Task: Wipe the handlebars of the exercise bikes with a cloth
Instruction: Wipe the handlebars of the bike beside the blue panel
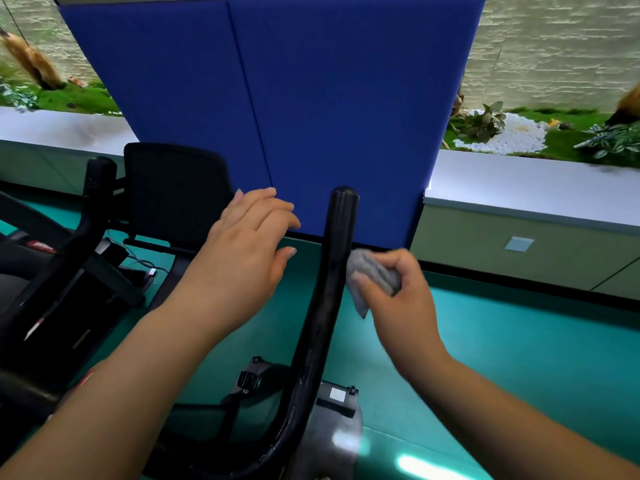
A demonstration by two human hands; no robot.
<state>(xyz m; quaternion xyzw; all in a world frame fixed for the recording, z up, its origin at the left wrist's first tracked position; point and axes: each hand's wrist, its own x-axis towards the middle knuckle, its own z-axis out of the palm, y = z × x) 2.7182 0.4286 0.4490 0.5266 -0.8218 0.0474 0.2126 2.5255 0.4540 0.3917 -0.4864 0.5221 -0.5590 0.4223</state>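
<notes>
A black handlebar [332, 271] of the exercise bike curves up through the middle of the view and ends in a rounded tip. My right hand [401, 292] is closed around a bunched grey cloth [372, 271], which presses against the bar's right side below the tip. My left hand [249, 244] hovers to the left of the bar with its fingers spread, holding nothing and not touching the bar. The bike's second handlebar [98, 188] rises at the far left, beside a black console panel [173, 188].
A blue padded panel [294, 98] stands upright just behind the bike. The floor [519, 358] is teal. A white ledge [536, 188] with plants and white pebbles runs along the back wall. The bike's base and foot hardware [332, 403] lie below the bar.
</notes>
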